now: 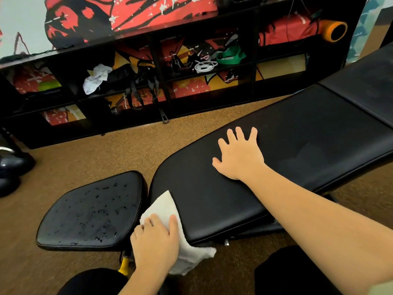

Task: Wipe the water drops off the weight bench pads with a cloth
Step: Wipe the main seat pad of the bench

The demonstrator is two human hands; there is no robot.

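Note:
A black weight bench lies across the view. Its small seat pad [91, 211] at lower left is covered with water drops. The long back pad [287, 145] to the right looks dry and smooth. My left hand [156, 239] presses a white cloth [168, 209] flat against the near left end of the back pad, right by the gap between the two pads. The cloth's lower part hangs over the pad's front edge. My right hand [240, 154] rests flat with spread fingers on the middle of the back pad.
A black shelf unit [161, 81] with straps, a white rag, cables and a green band stands behind the bench. Dark dumbbells [10, 167] sit on the brown carpet at far left. My knees [282, 271] are at the bottom edge.

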